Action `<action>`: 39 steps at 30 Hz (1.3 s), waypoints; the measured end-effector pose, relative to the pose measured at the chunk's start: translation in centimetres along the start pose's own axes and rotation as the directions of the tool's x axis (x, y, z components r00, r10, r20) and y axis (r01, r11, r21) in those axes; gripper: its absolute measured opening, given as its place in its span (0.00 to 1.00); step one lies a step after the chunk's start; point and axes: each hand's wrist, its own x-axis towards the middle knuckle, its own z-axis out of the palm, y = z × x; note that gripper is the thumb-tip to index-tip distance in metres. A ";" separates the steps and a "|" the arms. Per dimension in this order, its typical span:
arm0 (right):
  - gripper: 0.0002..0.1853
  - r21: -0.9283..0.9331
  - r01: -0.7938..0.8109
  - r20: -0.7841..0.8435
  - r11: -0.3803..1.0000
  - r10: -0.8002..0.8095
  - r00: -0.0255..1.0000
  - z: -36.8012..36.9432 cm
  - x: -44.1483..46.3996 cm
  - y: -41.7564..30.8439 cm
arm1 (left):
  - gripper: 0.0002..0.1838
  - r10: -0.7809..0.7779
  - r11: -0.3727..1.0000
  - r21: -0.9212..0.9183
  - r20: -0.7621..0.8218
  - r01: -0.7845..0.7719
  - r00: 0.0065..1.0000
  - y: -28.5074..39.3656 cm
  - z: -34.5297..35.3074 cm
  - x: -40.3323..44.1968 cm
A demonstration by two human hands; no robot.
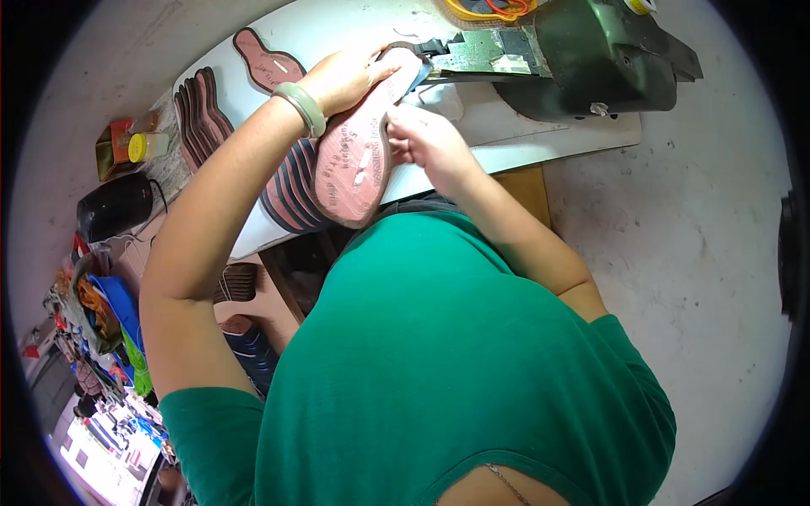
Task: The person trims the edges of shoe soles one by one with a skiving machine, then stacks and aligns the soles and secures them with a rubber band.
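Note:
A pink shoe insole (350, 164) with printed lettering and a dark edge lies slantwise, its narrow end at the machine's working head. My left hand (342, 82), with a pale bangle at the wrist, grips the insole's narrow upper part. At the right edge of the insole my right hand (426, 148) has its fingers curled in and pinching the rim; the fingertips are partly hidden. The green sewing-type machine (591, 55) stretches its arm (477, 55) toward the insole. Beneath the insole, a fanned row of insoles (291, 198) rests on the white table (498, 131).
Another stack of insoles (201, 118) and a single insole (263, 61) lie at the table's left. A yellow-lidded jar (148, 147) and a black device (116, 207) stand beyond it. Bundled insoles (240, 282) sit below. An orange coil (489, 8) is at the back.

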 end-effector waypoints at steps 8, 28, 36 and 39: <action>0.17 0.091 0.086 -0.121 0.992 -0.075 0.990 1.0 -6.5 -1.1 | 0.30 -0.240 0.970 -0.039 0.000 0.240 0.971 1.9 0.8 0.2; 0.17 0.033 0.273 -0.147 0.962 -0.265 0.953 -4.9 -1.4 -1.4 | 0.34 -0.147 0.985 0.041 -0.298 0.167 0.943 -4.0 0.7 5.6; 0.18 -0.029 0.305 -0.178 0.952 -0.305 0.936 -4.6 1.2 -1.4 | 0.28 -0.266 0.935 -0.298 -0.222 0.195 0.938 -6.3 0.2 6.9; 0.21 -0.055 0.238 -0.058 0.970 -0.241 0.969 -1.5 0.3 -2.6 | 0.24 -0.363 0.853 -0.434 -0.094 0.290 0.927 -7.2 -0.7 5.2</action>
